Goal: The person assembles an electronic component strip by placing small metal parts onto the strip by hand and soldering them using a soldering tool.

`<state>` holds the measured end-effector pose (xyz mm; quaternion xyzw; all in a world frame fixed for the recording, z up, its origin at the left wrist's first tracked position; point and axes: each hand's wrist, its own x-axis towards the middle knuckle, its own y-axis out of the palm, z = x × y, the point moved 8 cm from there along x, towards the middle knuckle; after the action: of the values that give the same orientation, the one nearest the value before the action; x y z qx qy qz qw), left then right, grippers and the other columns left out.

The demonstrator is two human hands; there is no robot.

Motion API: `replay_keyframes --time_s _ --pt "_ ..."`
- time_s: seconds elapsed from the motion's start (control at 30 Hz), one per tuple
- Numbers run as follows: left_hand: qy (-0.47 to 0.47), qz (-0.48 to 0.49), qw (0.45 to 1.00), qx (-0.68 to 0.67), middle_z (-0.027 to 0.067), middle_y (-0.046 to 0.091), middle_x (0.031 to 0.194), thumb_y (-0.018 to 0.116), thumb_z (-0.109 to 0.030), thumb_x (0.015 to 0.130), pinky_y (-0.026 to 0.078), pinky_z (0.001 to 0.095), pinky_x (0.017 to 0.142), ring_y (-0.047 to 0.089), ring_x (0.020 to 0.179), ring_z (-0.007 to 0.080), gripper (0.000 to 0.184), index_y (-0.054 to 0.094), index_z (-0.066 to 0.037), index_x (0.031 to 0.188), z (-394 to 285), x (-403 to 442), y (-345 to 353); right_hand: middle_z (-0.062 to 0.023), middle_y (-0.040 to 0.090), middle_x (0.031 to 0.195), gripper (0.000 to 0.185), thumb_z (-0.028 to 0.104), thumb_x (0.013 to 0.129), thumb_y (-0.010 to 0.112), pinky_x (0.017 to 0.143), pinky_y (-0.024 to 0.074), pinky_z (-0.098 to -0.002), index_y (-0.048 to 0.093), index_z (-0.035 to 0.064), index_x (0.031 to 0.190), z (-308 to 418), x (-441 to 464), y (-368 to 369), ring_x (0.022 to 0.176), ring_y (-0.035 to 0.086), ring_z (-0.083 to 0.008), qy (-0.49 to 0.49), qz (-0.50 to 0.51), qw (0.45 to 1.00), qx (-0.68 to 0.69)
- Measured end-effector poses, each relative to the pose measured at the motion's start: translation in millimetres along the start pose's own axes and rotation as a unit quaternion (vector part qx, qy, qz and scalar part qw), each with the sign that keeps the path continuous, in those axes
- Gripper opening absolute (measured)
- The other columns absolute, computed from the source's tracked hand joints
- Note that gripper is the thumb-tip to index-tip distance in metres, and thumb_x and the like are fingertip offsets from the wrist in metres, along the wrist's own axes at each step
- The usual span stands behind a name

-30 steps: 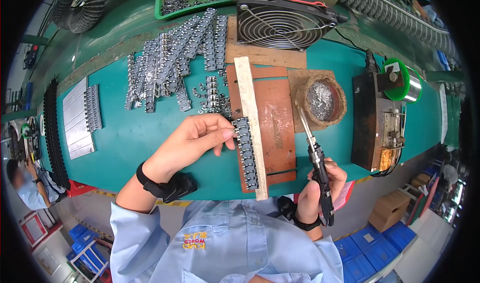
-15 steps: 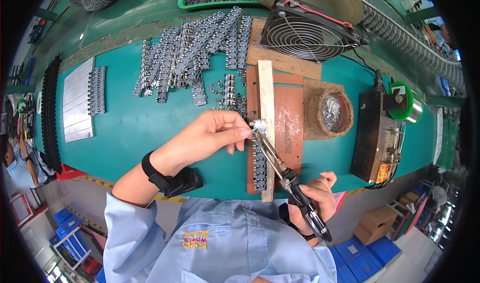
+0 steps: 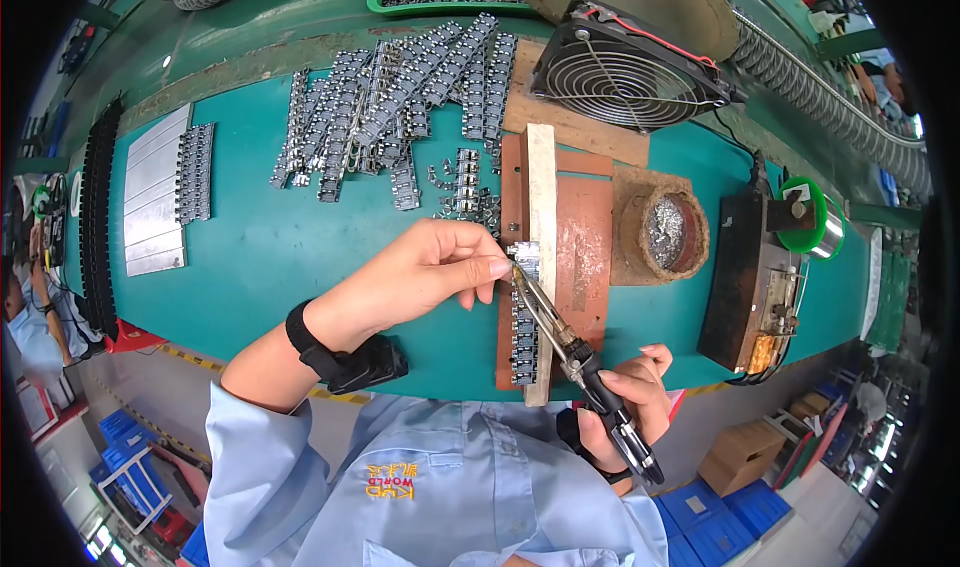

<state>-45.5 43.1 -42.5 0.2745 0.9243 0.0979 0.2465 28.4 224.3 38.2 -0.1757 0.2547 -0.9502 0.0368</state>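
My right hand (image 3: 638, 399) grips a black-handled soldering iron (image 3: 598, 382), which has a thin metal tube running along its shaft. Its tip slants up and left to the upper end of a row of small circuit boards (image 3: 524, 347). The row lies against a pale wooden bar (image 3: 540, 187) on a reddish-brown board (image 3: 585, 217). Beside the iron's tip, my left hand (image 3: 435, 267) is closed in a pinch at the row's upper end. Whatever lies between its thumb and finger is too small and covered to make out.
Circuit-board strips (image 3: 375, 107) are piled at the back, with loose small parts (image 3: 480, 207) nearby. A black fan (image 3: 625, 72) stands behind a round pot of solder bits (image 3: 665, 229). To the right are a soldering station (image 3: 735, 277) and a green solder spool (image 3: 825, 217). Metal plates (image 3: 155, 197) lie left.
The camera view has shifted slightly, so the bench items sit a little further right. Both hands keep nearly the same pose, with the iron's tip still at the row's upper end.
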Motion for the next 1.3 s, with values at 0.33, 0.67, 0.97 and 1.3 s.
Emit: replay_keyframes --time_s 0.33,0.67,0.97,1.3 --pt "0.009 0.002 1.000 -0.002 -0.0010 0.057 0.068 0.053 -0.020 0.087 0.041 0.0179 0.058 0.050 0.061 0.0045 0.017 0.058 -0.004 0.082 0.4 0.3 0.1 -0.0025 0.057 0.062 0.031 0.022 0.063 0.072 0.084 0.0305 -0.0368 0.059 0.0074 0.088 -2.3 -3.9 -1.1 0.059 0.052 -0.0166 0.024 -0.009 0.999 0.033" --pt "0.006 -0.002 1.000 -0.001 -0.0008 0.057 0.068 0.053 -0.020 0.087 0.041 0.0180 0.057 0.050 0.060 0.0044 0.017 0.058 -0.004 0.081 1.6 0.2 -0.4 -0.0027 0.058 0.062 0.032 0.021 0.062 0.072 0.084 0.0306 -0.0366 0.059 0.0073 0.087 0.5 -3.2 -0.2 0.060 0.053 -0.0160 0.012 0.003 1.000 0.018" --pt "0.002 -0.001 1.000 0.010 -0.0004 0.058 0.068 0.053 -0.019 0.087 0.039 0.0169 0.055 0.048 0.058 0.0039 0.016 0.059 -0.004 0.083 1.3 0.0 -1.0 -0.0034 0.056 0.065 0.033 0.023 0.068 0.069 0.084 0.0313 -0.0369 0.055 0.0057 0.092 -4.1 -12.7 -3.7 0.061 0.052 -0.0164 -0.012 -0.042 0.998 0.036" --pt "-0.004 -0.002 1.000 0.016 0.0002 0.057 0.068 0.053 -0.019 0.087 0.038 0.0167 0.054 0.047 0.058 0.0038 0.017 0.059 -0.003 0.085 0.8 -0.1 0.0 -0.0105 0.046 0.089 0.041 0.031 0.074 0.064 0.058 0.0344 -0.0212 0.047 0.0037 0.100 -51.0 -37.2 -4.4 0.069 0.042 -0.0131 0.078 -0.221 0.964 0.126"
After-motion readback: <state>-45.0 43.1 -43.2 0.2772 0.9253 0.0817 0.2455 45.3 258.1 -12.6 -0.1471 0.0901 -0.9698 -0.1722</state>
